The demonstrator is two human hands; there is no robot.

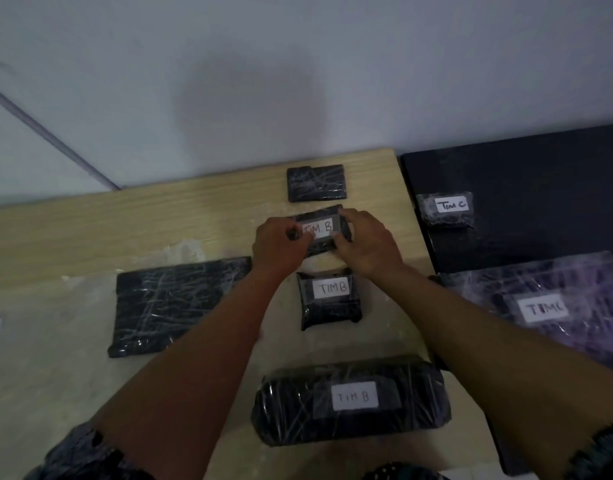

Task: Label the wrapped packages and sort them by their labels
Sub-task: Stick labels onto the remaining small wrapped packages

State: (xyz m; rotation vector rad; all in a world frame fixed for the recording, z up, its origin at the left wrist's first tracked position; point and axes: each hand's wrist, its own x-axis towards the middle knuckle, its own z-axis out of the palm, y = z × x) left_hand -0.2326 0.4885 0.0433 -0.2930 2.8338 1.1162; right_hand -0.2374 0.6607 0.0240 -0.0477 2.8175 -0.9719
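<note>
I see both hands on the small black plastic-wrapped package [327, 233] mid-way along the pale wooden table [125, 230], left hand [280, 245] and right hand [367, 242] pinching its white "TIM B" paper label [320, 228] at either end. Two more black "TIM B" packages [329, 299] lie nearer me in line.

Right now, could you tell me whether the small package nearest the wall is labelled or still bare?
Bare: the far package shows only wrap, no white label.

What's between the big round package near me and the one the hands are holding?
In the head view, one small black package labelled TIM B lies between the big rounded package and the package that the left hand and right hand hold.
</note>
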